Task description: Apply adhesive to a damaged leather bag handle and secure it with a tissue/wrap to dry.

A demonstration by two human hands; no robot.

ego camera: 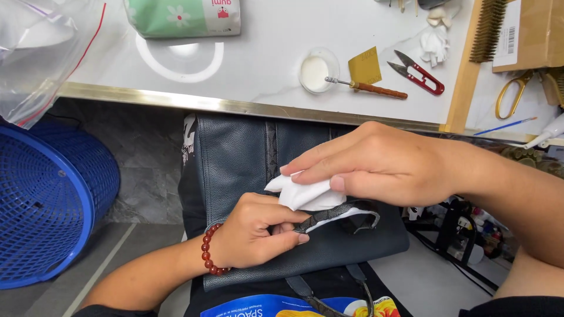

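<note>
At your far left a blue plastic basket (44, 205) stands on the floor, with a clear plastic bag (35, 53) hanging over the white worktop's (264, 64) corner above it. A green and white soft pack (182, 16) lies at the worktop's back edge. Your left hand (252, 232), a red bead bracelet (208, 249) on its wrist, is curled closed, thumb and fingers pinching the woven leather strap (329, 216) of the dark blue leather bag (247, 158) that lies across your lap, just below the worktop's brass-coloured edge. Just above that pinch, your right hand (376, 164) is folded around a white cloth (302, 192), fingers extended flat over it and thumb under, pressing it against the strap where your left hand holds it; the two hands are almost touching. On the worktop beyond the bag sit a small round dish of white cream (317, 71), an awl with a wooden handle (367, 87) resting by its rim, a square of yellow sandpaper (365, 63) touching the awl, and red-handled thread snips (420, 73) just beside them. Farther right are a crumpled white wad (435, 42), a wire brush (487, 29), gold-handled scissors (514, 94) and a thin blue paintbrush (505, 125).
</note>
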